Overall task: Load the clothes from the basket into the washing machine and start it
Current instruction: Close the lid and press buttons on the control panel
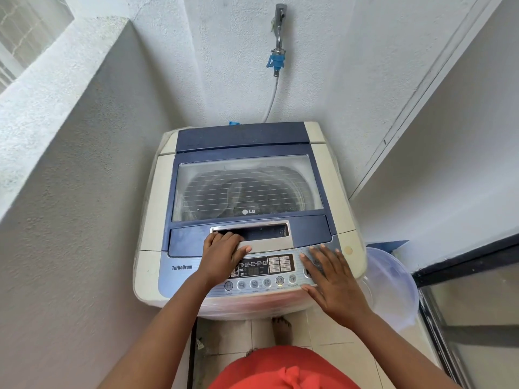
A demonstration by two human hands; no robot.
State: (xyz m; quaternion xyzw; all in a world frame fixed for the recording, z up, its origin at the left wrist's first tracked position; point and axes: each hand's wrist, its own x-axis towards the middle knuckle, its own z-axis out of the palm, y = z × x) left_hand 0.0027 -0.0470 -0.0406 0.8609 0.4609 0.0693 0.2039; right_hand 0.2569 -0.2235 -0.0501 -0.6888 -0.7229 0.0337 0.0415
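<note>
Directly beyond both hands stands the cream and blue top-loading washing machine [247, 220], set in a corner of rough white plaster walls [84, 164]. Its long axis runs away from the person, control end nearest, hinge end toward the back wall.

The blue-framed clear plastic lid [247, 189] lies shut and flat; ribbed lines cross the window, and a metal drum shows dimly beneath.

The left hand [224, 255] has its fingers curled into the chrome-rimmed rectangular lid handle recess [261, 231], thumb lying along the grey lip below it.

Just right of that hand sits the dark display panel [265, 266], with a row of round silver buttons [259, 282] below.

The right hand [330, 282] lies flat with fingers spread and straight, pressed on the right end of the glossy control panel; which button it covers cannot be told.

Right of the right hand, a translucent pale blue round plastic tub [393, 287] stands beside the machine, touching or nearly so.

Far beyond the hands, a chrome wall tap [280, 26] with a blue coupling feeds a grey hose [271, 102] down behind the machine.

Beneath the forearms: pale floor tiles [331, 329], a bare foot [281, 329], orange-red cloth [283, 372].
</note>
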